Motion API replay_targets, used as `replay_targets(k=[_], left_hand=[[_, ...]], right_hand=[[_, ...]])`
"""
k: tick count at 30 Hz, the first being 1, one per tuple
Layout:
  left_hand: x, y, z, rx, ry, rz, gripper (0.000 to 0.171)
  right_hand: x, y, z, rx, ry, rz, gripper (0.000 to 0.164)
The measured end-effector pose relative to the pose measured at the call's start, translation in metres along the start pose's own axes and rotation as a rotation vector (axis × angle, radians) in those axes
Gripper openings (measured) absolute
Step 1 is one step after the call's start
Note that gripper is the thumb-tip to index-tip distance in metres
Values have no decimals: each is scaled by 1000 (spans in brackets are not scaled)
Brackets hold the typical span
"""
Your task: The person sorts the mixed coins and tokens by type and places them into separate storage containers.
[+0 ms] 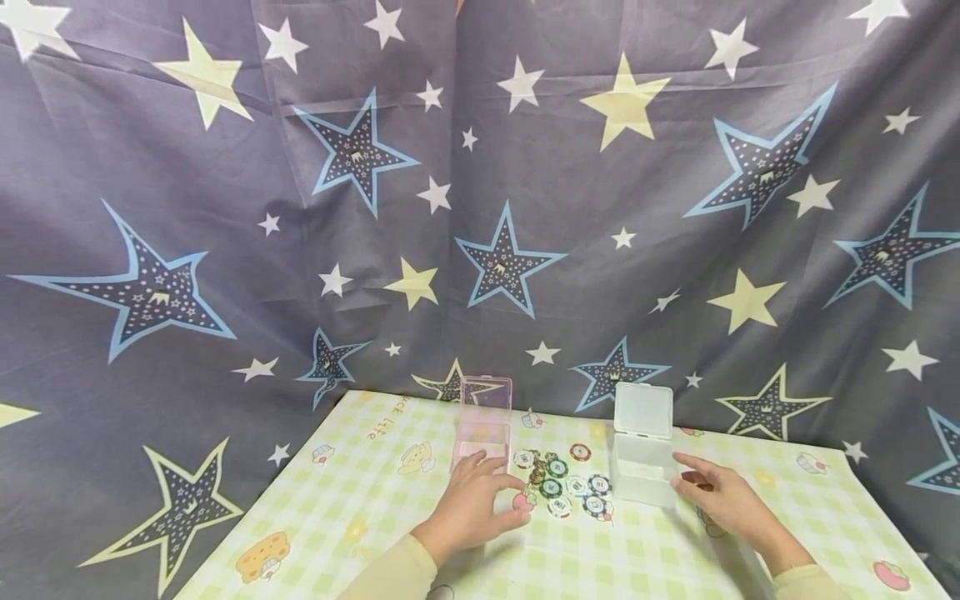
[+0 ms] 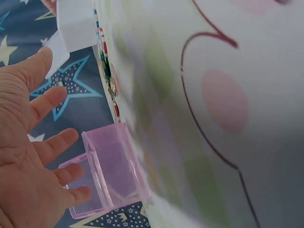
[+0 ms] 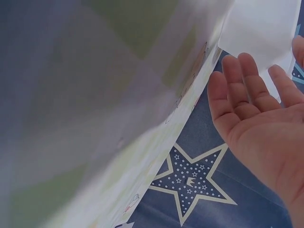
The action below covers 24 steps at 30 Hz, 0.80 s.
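Note:
My left hand [image 1: 474,500] hovers in front of the pink see-through box [image 1: 486,433], fingers spread. In the left wrist view that box [image 2: 114,166] lies beyond the fingertips, its lid raised. Nothing is in the left palm. To the right, my right hand [image 1: 723,500] is beside the white box [image 1: 643,471], fingertips right at its right wall. Its lid [image 1: 643,410] stands up. The right wrist view shows the palm bare, with fingers slightly bent towards the white box [image 3: 261,33]. Between the boxes lie several poker chips [image 1: 576,486] and a few small gold-coloured coins [image 1: 537,475].
A light green checked cloth [image 1: 315,517] with cartoon prints covers the table. One red chip [image 1: 580,452] lies apart behind the others. A dark star-patterned curtain [image 1: 525,167] hangs right behind the table's back edge.

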<state>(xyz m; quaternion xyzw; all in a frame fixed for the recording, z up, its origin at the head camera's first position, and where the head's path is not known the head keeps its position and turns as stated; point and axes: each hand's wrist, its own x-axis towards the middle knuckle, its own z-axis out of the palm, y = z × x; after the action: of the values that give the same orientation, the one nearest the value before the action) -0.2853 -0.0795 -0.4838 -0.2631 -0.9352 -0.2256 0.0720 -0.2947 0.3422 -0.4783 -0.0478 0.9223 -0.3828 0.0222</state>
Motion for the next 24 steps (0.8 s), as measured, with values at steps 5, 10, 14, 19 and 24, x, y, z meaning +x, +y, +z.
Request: replay_targets(k=[5, 10, 14, 19, 24], left_hand=[[6, 5, 5, -10, -28, -1, 45], [12, 12, 10, -11, -14, -3, 49], [19, 14, 16, -27, -8, -4, 52], [29, 14, 22, -117, -8, -22, 52], [37, 14, 31, -179, -20, -91, 54]], right_hand=[[2, 0, 2, -17, 16, -3, 66], [2, -1, 3, -7, 25, 7, 65], [1, 0, 3, -1, 22, 7, 65], [2, 1, 3, 21, 19, 21, 65], [1, 2, 4, 106, -10, 55, 68]])
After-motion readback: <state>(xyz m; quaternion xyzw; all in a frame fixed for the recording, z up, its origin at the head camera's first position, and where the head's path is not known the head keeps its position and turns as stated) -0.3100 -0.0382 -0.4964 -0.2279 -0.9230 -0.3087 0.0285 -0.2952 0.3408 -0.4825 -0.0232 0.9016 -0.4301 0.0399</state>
